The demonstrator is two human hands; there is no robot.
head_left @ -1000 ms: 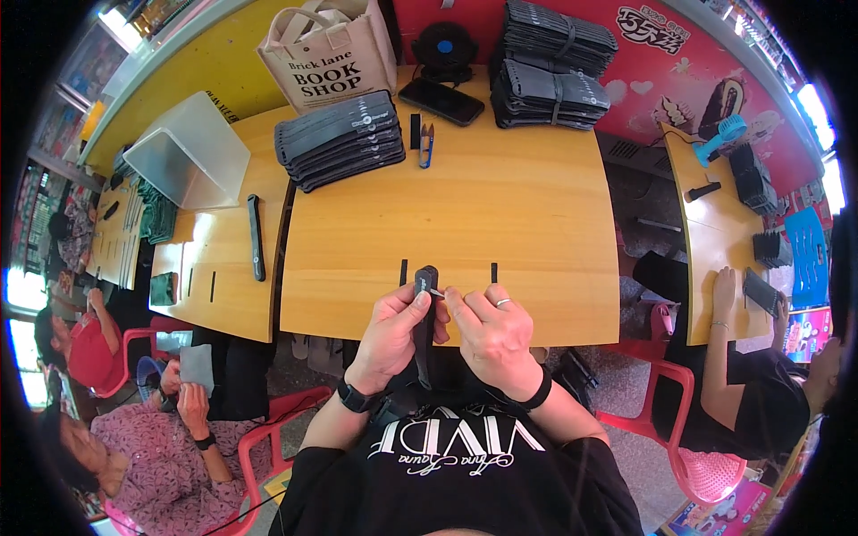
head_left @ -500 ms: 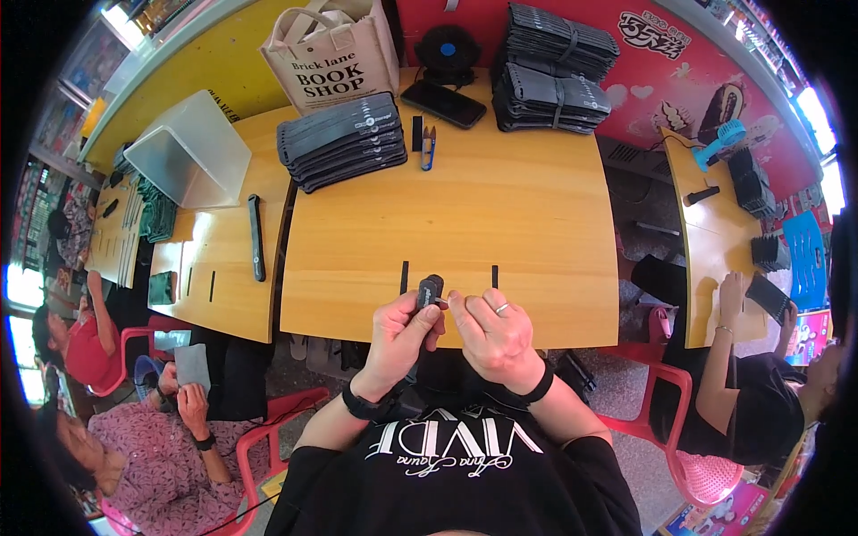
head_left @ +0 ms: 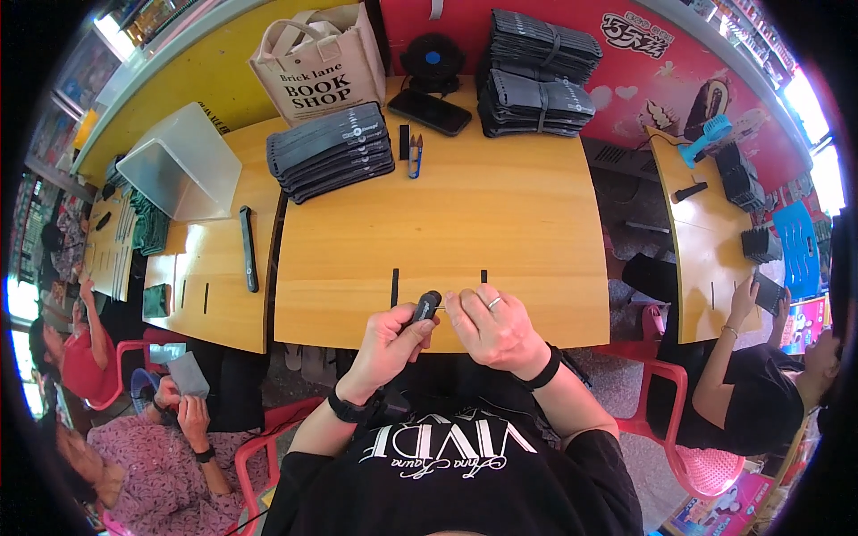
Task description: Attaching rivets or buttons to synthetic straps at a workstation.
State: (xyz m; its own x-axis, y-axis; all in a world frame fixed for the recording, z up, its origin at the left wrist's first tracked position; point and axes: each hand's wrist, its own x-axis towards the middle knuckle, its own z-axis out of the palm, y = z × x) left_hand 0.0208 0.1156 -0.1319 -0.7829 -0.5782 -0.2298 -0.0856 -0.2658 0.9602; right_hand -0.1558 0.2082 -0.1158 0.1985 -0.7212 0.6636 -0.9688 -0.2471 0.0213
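Observation:
My left hand grips a small, dark grey, rolled or folded fabric piece upright between thumb and fingers, just above the table's near edge. Pale print shows on its side. Close by on the right, my right hand is closed in a pinch. Something thin seems to run between its fingertips and the fabric piece, too fine to make out. Two narrow black strips lie on the wooden table just beyond my hands: a left strip and a right strip.
Grey fabric pouches form a fanned stack and tied bundles at the back. Blue-handled thread snips, a phone, a black fan and a canvas bag are there too. People sit at side tables.
The fabric piece has tilted to the right and come slightly nearer to me, with my left hand lower. My right hand stays pinched beside it. The whole view has shifted a little.

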